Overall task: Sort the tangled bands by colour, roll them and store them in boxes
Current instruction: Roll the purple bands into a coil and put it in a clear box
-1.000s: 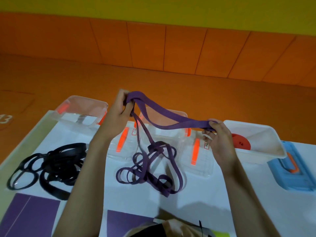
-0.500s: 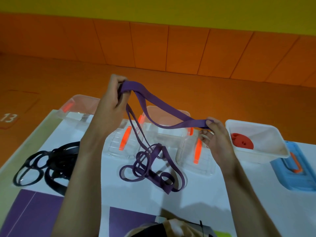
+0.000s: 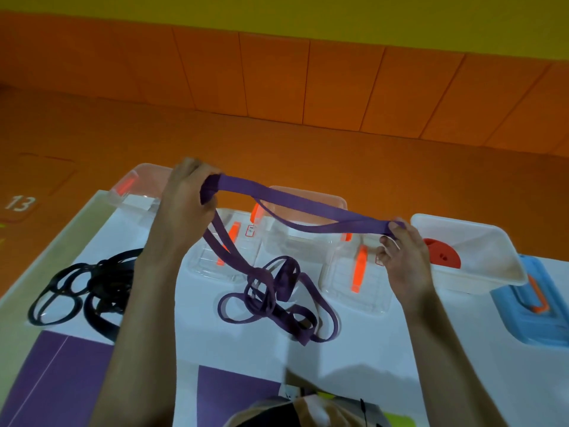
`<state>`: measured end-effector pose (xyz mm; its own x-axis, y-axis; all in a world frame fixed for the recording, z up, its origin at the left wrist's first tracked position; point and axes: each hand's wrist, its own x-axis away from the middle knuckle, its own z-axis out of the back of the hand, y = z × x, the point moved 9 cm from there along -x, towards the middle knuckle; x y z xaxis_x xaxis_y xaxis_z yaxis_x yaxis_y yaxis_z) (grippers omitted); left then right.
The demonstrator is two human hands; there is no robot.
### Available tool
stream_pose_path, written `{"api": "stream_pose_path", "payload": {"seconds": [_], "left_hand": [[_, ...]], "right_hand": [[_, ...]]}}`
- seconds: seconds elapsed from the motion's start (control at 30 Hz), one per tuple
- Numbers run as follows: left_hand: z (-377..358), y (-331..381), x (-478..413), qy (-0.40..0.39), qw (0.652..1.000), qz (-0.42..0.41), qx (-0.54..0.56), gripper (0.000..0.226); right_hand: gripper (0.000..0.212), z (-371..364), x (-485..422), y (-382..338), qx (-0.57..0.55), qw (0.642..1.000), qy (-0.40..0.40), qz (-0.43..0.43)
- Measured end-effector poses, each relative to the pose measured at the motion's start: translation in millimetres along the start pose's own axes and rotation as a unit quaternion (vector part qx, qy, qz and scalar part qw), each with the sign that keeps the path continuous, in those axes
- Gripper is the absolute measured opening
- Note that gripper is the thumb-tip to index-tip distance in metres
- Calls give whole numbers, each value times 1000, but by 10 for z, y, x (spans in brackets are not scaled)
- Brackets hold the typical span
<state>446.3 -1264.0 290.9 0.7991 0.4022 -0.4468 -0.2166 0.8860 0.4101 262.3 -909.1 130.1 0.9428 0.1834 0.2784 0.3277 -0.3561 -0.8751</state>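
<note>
The left hand (image 3: 184,208) grips one end of a purple band (image 3: 292,200), fingers curled round it. The right hand (image 3: 405,263) pinches the other end. The raised stretch spans above the clear boxes (image 3: 338,282). Its tangled remainder lies on the white surface (image 3: 369,343), with the black bands (image 3: 101,282) to the left.

SITE: I log an indoor activity or training room set up as a sorting station | WALL: seamed orange panels (image 3: 277,81) under a yellow band (image 3: 277,10) | FLOOR: orange flooring (image 3: 338,155) with a marked number 13 (image 3: 20,203) | BENCH: white table (image 3: 462,349) bearing purple squares (image 3: 55,380), clear boxes (image 3: 354,282) ranked along its far side.
</note>
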Motion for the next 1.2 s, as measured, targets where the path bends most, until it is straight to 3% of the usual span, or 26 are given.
{"api": "stream_pose_path", "payload": {"seconds": [0.07,0.2,0.33,0.4,0.53,0.7,0.9,1.0,1.1,1.2], "left_hand": [[-53,-63,32,1,1000,9,23,32],[-229,-240,60,-9,985,104,135,23],[-188,-213,66,40,994,98,-1,32],[-139,-172,67,66,992,105,-13,34],[-113,-38,-11,76,976,102,176,47],[29,154,-60,90,943,57,316,27],[309,475,-50,142,917,-83,363,20],[269,368,-51,105,932,-49,343,24],[50,196,7,22,963,-4,268,43],[-272,11,177,-58,982,31,179,55]], "right_hand": [[22,3,1,-41,11,1000,-5,10],[18,-67,10,-69,34,999,-26,16],[14,-92,13,-47,63,997,-47,20],[14,-92,13,-19,80,995,-52,17],[14,-97,6,24,87,994,-64,9],[13,-174,10,30,95,991,-91,8],[20,-363,44,6,94,987,-129,4],[14,-381,4,-14,103,987,-123,11],[16,-327,-70,-29,102,990,-99,19],[28,-255,-117,-61,111,991,-67,29]]}}
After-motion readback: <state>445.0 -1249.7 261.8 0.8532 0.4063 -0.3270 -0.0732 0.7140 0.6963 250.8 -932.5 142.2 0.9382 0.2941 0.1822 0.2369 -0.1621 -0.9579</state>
